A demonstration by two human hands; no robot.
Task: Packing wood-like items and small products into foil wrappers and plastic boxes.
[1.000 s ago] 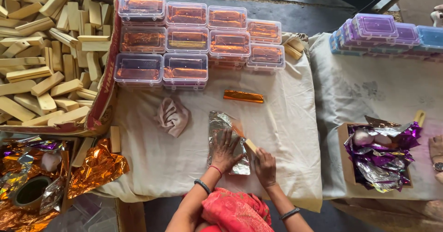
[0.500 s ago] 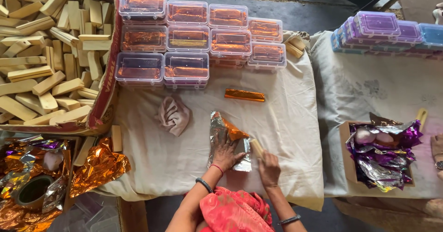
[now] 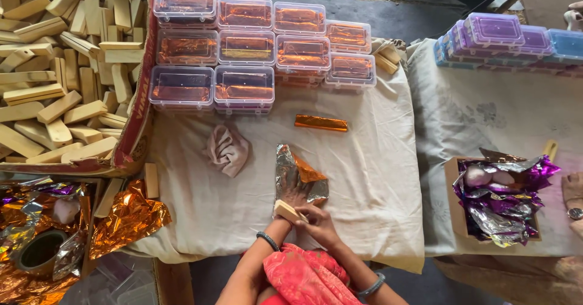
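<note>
Left hand (image 3: 293, 189) lies flat, pinning the foil sheet (image 3: 302, 174) to the counter (image 3: 364, 177); right hand (image 3: 319, 223) grips the wooden block (image 3: 286, 210) just beside the foil's near edge, long side slanting across.

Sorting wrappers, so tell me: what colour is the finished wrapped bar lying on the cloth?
Shiny orange foil; the wrapped bar shows best in the head view.

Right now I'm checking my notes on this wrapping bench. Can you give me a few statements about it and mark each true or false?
1. The left hand lies flat on a foil sheet. True.
2. The right hand holds a wooden block. True.
3. One orange-wrapped bar lies on the cloth. True.
4. The clear lidded boxes are empty. False: they hold orange-wrapped pieces.
5. The crumpled rag lies right of the foil sheet. False: left of it.
</note>
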